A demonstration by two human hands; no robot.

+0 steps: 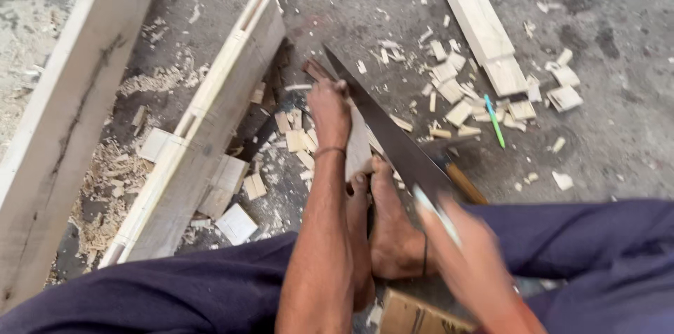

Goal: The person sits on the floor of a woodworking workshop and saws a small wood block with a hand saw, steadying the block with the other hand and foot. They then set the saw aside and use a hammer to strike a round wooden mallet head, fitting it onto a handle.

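Saw (393, 137) over chip-strewn concrete floor (604, 25)

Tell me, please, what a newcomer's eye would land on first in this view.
At centre, the left hand presses a small pale wooden block to the grey concrete floor, with a bare foot braced just behind it. The blurred right hand grips a long dark handsaw blade running diagonally past the block. To the left lies a long pale wooden beam with rectangular mortise slots, with pale offcut chips scattered at upper right.
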